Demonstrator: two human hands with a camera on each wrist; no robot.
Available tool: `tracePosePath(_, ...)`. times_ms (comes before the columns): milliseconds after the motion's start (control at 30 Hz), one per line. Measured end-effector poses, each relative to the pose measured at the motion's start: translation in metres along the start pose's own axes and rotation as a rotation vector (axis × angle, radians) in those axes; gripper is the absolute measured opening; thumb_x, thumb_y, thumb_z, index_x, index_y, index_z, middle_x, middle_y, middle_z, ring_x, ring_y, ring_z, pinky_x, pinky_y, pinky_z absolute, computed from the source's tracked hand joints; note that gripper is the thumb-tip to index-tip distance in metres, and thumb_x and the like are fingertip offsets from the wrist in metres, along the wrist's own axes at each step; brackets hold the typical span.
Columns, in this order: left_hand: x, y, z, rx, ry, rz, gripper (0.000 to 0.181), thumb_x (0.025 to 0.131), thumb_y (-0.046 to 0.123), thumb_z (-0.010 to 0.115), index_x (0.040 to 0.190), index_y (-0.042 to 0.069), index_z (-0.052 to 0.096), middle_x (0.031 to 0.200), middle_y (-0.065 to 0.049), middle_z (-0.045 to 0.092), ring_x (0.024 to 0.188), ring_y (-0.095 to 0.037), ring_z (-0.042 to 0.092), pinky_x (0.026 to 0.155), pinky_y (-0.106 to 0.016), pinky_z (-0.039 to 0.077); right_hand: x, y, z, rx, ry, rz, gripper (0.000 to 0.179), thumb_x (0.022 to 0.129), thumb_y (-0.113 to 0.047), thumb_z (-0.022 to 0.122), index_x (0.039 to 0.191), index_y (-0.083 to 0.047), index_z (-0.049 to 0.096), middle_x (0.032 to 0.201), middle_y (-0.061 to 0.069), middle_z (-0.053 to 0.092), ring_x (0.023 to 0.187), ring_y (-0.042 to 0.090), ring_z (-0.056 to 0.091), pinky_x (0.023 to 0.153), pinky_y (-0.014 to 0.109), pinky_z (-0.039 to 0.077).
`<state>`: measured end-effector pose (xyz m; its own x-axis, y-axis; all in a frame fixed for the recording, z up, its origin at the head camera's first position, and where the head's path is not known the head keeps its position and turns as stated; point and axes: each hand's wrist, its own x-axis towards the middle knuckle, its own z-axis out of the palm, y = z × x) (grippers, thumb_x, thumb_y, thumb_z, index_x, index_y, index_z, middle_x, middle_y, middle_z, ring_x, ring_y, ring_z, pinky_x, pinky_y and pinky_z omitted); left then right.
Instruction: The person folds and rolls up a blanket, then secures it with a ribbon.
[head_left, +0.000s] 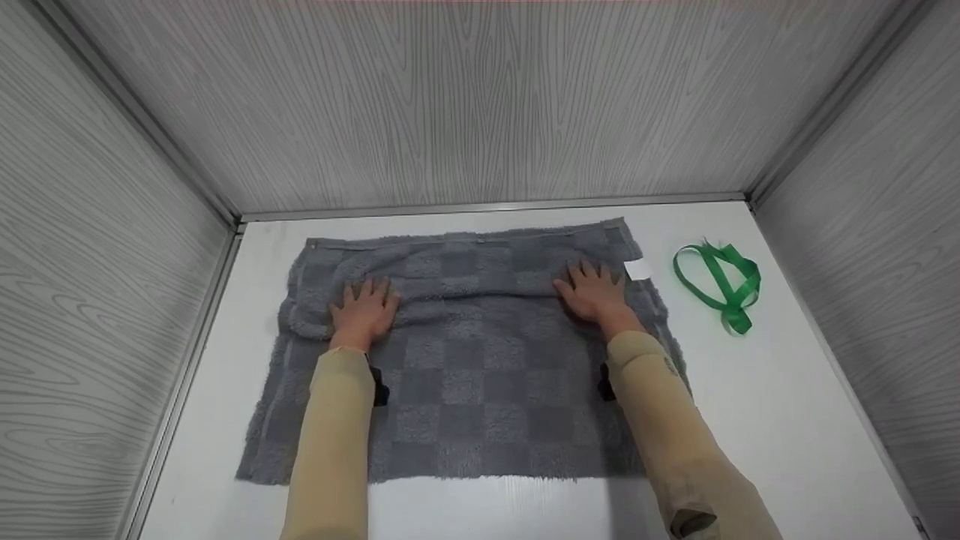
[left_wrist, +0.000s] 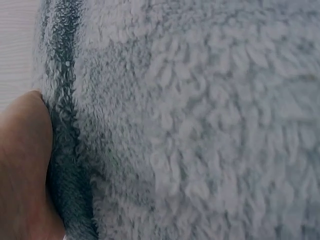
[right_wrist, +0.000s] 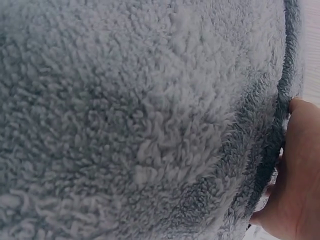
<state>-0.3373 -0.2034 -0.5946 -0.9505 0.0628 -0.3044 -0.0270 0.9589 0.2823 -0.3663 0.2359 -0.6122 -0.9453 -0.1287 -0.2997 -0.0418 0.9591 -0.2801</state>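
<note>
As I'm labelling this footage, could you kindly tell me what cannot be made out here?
Head: any print on the white tag, too small to read.
Head: the underside of the gray towel, hidden by its upper face.
Left wrist: the towel's right side, cut off by the picture's edge.

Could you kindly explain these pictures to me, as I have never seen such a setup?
There is no robot, only a person's bare left hand and right hand. The wide picture comes from a camera on the head, looking down; the close ones come from a camera on each wrist. On the white table lies a grey checkered cloth with a white tag; to its right lies a green ribbon. In the wide picture, both hands rest on the cloth, fingers spread; neither appears to grip anything. The close ones show mostly cloth.
</note>
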Motion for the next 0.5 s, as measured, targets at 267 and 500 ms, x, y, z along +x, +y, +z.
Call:
tracePosePath(267,0.005,0.006,0.002,0.012,-0.026,-0.037,0.069,0.110,0.055,0.023,0.166,0.018,0.008,0.170,-0.017,-0.002,0.152,-0.049,-0.010,0.111,-0.079,0.000,0.005,0.010,0.005,0.013,0.001,0.001,0.083,0.103,-0.070,0.020,0.166,-0.016,0.013,0.171,0.015,0.006,0.153,0.048,-0.002,0.115,0.073,-0.003)
tracePosePath(500,0.010,0.011,-0.001,0.042,0.004,-0.085,0.071,0.109,0.054,0.030,0.166,0.016,0.009,0.170,-0.019,-0.002,0.152,-0.050,-0.007,0.112,-0.079,0.002,-0.009,0.002,-0.002,0.039,0.118,-0.059,0.075,0.107,-0.062,0.029,0.165,-0.016,0.018,0.171,0.014,0.007,0.154,0.044,-0.001,0.118,0.067,-0.005)
